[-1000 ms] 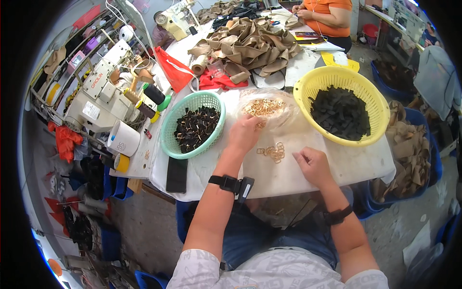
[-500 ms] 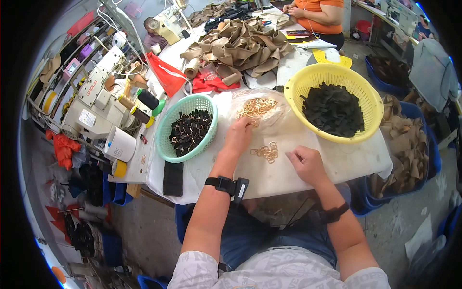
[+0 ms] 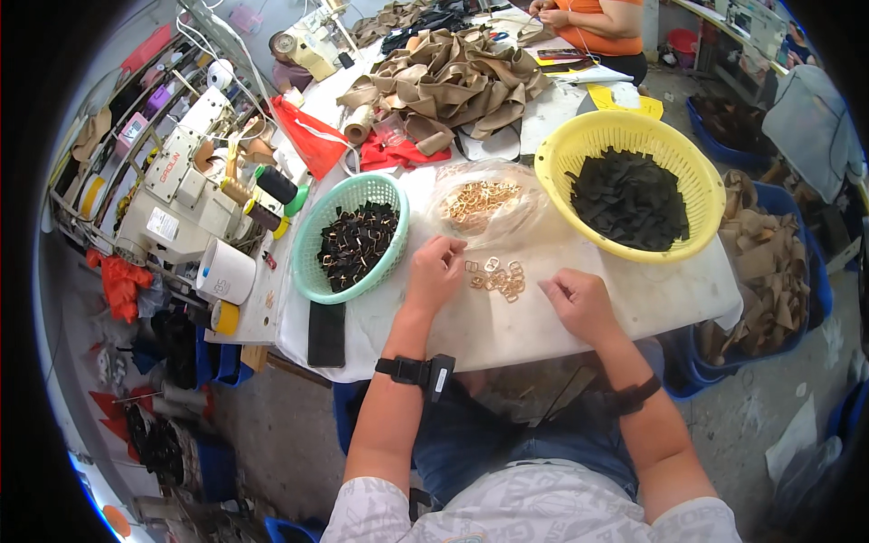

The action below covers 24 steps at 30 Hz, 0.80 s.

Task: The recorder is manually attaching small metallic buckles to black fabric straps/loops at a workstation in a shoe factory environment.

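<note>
My left hand (image 3: 435,273) hovers just left of a small loose group of gold-coloured metal buckles (image 3: 498,280) on the white tabletop. Its fingers are curled together near the edge of a clear plastic bag (image 3: 527,215). More gold buckles (image 3: 480,203) lie heaped inside that bag. To the right of the loose buckles rests my right hand (image 3: 579,303), fingers folded in and thumb against them. Whatever either hand may hold is hidden. A mint-green basket (image 3: 306,262) on the left holds black strap pieces with buckles (image 3: 358,244). Cut black strips (image 3: 629,201) fill a yellow basket (image 3: 561,149) on the right.
A dark phone (image 3: 327,335) lies by the table's front edge. Brown fabric pieces (image 3: 453,81) are piled at the back. Sewing machine (image 3: 172,208) and thread cones stand left. Blue bins (image 3: 819,262) flank the table's right. A person in orange (image 3: 606,27) sits across.
My left hand has drawn back from the bag toward me. A few more buckles lie in the loose group, on its far left side. The right hand stays almost still.
</note>
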Each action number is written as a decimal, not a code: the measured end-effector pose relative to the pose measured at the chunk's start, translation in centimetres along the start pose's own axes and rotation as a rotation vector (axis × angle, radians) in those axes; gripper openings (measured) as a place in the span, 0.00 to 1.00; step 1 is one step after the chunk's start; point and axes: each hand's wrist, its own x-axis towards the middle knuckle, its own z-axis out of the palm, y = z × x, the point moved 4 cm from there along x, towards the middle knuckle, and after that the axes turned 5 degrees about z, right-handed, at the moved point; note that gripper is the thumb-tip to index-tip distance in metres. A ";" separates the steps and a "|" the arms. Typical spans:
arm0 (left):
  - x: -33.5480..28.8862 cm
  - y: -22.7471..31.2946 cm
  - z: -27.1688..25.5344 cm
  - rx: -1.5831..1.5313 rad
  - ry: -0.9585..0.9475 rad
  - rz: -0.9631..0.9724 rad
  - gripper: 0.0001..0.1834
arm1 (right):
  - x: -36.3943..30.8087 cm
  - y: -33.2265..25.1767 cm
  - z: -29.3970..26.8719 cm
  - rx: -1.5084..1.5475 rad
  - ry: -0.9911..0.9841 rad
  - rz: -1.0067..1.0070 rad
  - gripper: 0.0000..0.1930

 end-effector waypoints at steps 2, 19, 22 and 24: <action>-0.2 0.0 0.1 0.005 -0.092 0.043 0.09 | 0.1 -0.1 0.1 0.013 -0.006 0.013 0.14; 4.9 2.0 2.7 0.320 -0.103 0.168 0.06 | 0.0 0.5 0.0 0.020 -0.016 0.034 0.13; 5.1 0.9 2.5 0.274 -0.089 0.139 0.05 | 0.0 0.0 0.1 0.029 -0.019 0.046 0.13; 4.6 0.4 1.2 0.153 -0.001 0.124 0.06 | -0.1 -0.1 0.2 0.031 -0.019 0.033 0.14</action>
